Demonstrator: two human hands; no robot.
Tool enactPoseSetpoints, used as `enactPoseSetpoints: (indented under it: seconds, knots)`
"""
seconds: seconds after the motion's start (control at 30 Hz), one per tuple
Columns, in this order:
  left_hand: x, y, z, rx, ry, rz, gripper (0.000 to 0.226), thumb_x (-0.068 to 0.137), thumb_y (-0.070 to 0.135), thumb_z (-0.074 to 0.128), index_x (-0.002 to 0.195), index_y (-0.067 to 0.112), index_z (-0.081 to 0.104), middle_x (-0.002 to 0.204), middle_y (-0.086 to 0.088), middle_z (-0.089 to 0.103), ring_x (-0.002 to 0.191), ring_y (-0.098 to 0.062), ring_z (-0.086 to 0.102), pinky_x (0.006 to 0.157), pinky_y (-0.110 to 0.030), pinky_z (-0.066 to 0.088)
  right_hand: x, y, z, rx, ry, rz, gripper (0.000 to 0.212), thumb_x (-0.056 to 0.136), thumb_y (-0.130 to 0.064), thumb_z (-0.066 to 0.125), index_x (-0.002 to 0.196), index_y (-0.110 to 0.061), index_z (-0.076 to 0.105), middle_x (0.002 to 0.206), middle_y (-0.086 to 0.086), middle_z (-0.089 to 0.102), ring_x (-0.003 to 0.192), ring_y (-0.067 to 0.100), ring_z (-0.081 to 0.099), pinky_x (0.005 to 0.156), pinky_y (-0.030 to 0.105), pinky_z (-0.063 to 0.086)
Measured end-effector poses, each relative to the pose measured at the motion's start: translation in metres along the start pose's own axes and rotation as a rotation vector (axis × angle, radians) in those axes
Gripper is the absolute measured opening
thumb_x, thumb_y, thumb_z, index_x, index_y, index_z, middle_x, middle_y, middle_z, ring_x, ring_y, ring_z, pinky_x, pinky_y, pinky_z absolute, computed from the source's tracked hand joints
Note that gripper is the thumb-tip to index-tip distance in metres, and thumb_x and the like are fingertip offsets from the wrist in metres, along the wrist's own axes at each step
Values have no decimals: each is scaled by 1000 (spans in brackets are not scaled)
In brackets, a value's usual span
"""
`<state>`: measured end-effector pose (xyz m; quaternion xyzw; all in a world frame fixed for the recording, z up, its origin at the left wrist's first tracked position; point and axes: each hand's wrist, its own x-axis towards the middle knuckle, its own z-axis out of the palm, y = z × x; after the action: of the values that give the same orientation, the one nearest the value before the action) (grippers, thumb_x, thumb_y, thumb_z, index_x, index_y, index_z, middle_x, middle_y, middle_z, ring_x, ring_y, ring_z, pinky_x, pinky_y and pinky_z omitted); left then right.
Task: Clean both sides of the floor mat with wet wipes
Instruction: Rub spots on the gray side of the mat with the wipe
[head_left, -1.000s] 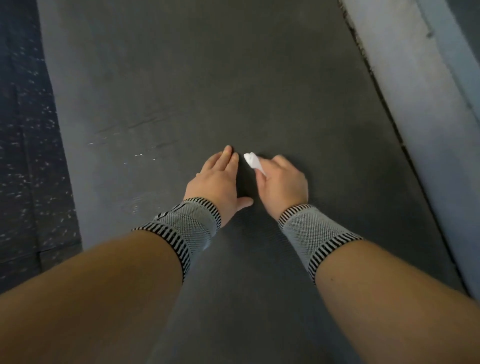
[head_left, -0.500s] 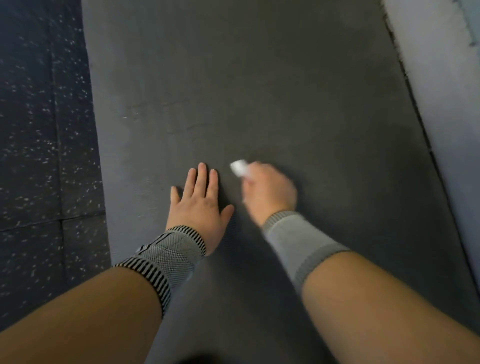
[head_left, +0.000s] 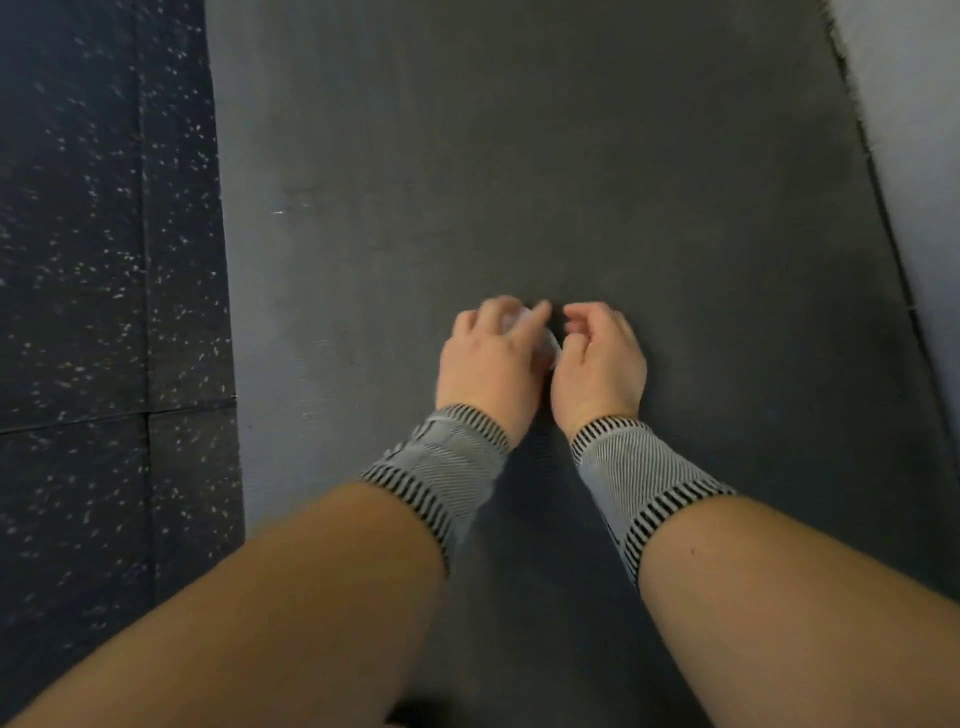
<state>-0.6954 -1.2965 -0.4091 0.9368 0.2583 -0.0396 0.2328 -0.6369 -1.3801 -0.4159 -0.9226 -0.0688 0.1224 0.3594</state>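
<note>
The dark grey floor mat (head_left: 519, 156) lies flat and fills the middle of the view. Both my hands are over it, close together. My left hand (head_left: 493, 358) curls its fingers round a crumpled white wet wipe (head_left: 551, 352), which shows between its fingers and at the gap between the two hands. My right hand (head_left: 597, 358) has its fingers curled, and its thumb side meets the wipe's edge. Most of the wipe is hidden by my left hand. Striped grey bands cover both wrists.
Dark speckled floor tiles (head_left: 104, 260) run along the mat's left edge. A pale grey strip of floor (head_left: 914, 156) borders the mat on the right. A few small white specks (head_left: 280, 212) mark the mat's upper left.
My left hand lifted off the mat and closed over the wipe that my right hand alone held before. The two hands came together, and the view shifted right along the mat.
</note>
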Motion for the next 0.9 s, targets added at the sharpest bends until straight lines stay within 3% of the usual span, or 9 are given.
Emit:
enactPoseSetpoints:
  seconds: [0.07, 0.17, 0.23, 0.3, 0.43, 0.53, 0.63, 0.77, 0.9]
  knots:
    - [4, 1, 5, 13, -7, 3, 37, 91, 23, 58, 128, 25, 62, 129, -1, 52, 110, -26, 44, 92, -34, 42, 3, 0, 1, -7, -5, 1, 28, 84, -3, 45, 103, -11, 65, 99, 2, 62, 96, 19, 57, 83, 21, 36]
    - [-7, -47, -12, -62, 154, -79, 27, 87, 8, 63, 111, 14, 73, 121, -15, 57, 103, -38, 53, 90, -38, 46, 2, 2, 3, -43, -9, -29, 28, 81, -2, 47, 103, -10, 64, 97, 3, 59, 94, 21, 56, 84, 26, 38]
    - [-20, -90, -29, 52, 240, -207, 26, 91, 16, 62, 115, 17, 71, 121, -20, 55, 102, -43, 51, 90, -45, 46, -1, 1, 7, -68, 2, -40, 29, 80, -3, 48, 104, -10, 63, 100, 4, 57, 95, 22, 53, 84, 27, 37]
    - [-31, -106, -35, 185, 164, -349, 34, 97, 26, 53, 129, 23, 61, 125, -18, 51, 105, -41, 45, 91, -45, 41, -3, 0, 9, -95, 4, -36, 30, 79, -5, 49, 106, -9, 61, 105, 7, 56, 98, 24, 51, 88, 29, 37]
    - [-31, -63, -14, -6, 79, -166, 50, 92, 8, 53, 142, 14, 48, 122, -14, 55, 105, -36, 47, 92, -35, 35, -15, -17, 21, -239, -44, -46, 35, 80, -17, 53, 114, -16, 59, 122, 7, 50, 112, 27, 41, 98, 38, 31]
    - [-28, -66, -20, -88, 140, -178, 43, 87, 3, 57, 128, 14, 59, 116, -10, 58, 103, -32, 54, 85, -33, 40, -35, -24, 39, -363, -94, -235, 41, 81, -22, 54, 122, -19, 58, 137, 1, 45, 126, 23, 33, 101, 42, 23]
    - [-30, -114, -42, -34, 268, -336, 15, 89, 16, 63, 99, 6, 67, 107, -18, 56, 93, -38, 56, 72, -36, 40, -39, -13, 43, -404, -102, -318, 48, 84, -20, 51, 131, -14, 53, 143, 4, 42, 133, 25, 31, 110, 43, 20]
    - [-25, -158, -66, 30, 258, -707, 29, 94, 32, 56, 102, 6, 67, 107, -16, 58, 88, -32, 54, 72, -33, 37, -40, -13, 43, -403, -69, -357, 46, 82, -15, 54, 128, -9, 55, 141, 10, 44, 132, 29, 34, 113, 44, 23]
    - [-16, -109, -53, -113, 165, -514, 16, 94, 29, 56, 97, 14, 61, 100, -9, 63, 90, -31, 59, 71, -33, 40, -41, -15, 44, -412, -43, -369, 45, 81, -14, 55, 125, -7, 56, 139, 12, 46, 130, 32, 37, 111, 46, 26]
